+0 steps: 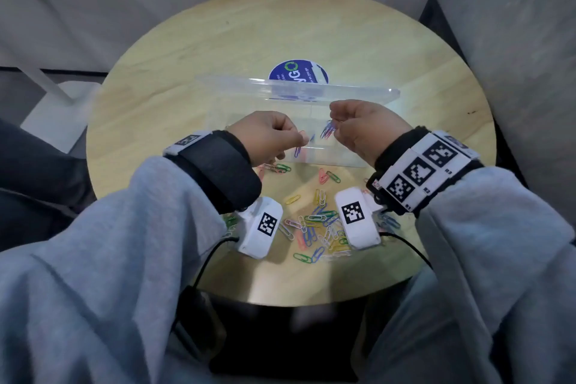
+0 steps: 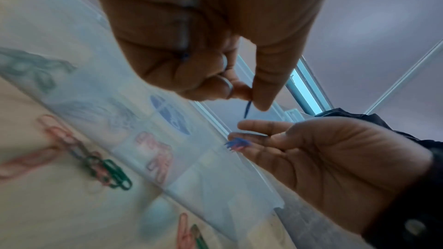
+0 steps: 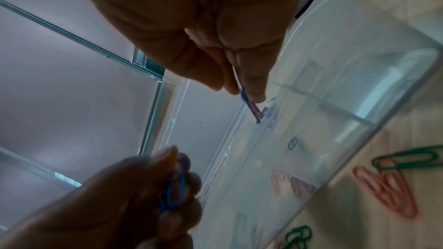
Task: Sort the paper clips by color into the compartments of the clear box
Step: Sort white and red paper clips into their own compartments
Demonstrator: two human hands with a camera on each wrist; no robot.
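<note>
The left hand [image 1: 268, 137] is pinching a blue paper clip [image 1: 298, 150] between thumb and fingertips, its other fingers curled in, while the right hand [image 1: 364, 128] is pinching a small bunch of clips [image 1: 328, 130], mostly blue with some pink among them. Both hands are hovering over the near compartments of the clear box [image 1: 327, 162], whose lid [image 1: 296, 90] is standing open on the far side. Each held clip is hanging long axis downward, ends pointing into the box directly beneath. The right hand is sitting farther in, so its bunch looks nearer a drop. The unsorted pile of clips [image 1: 314, 227] is lying on the round table [image 1: 218, 50] on the near side, between the wrists.
</note>
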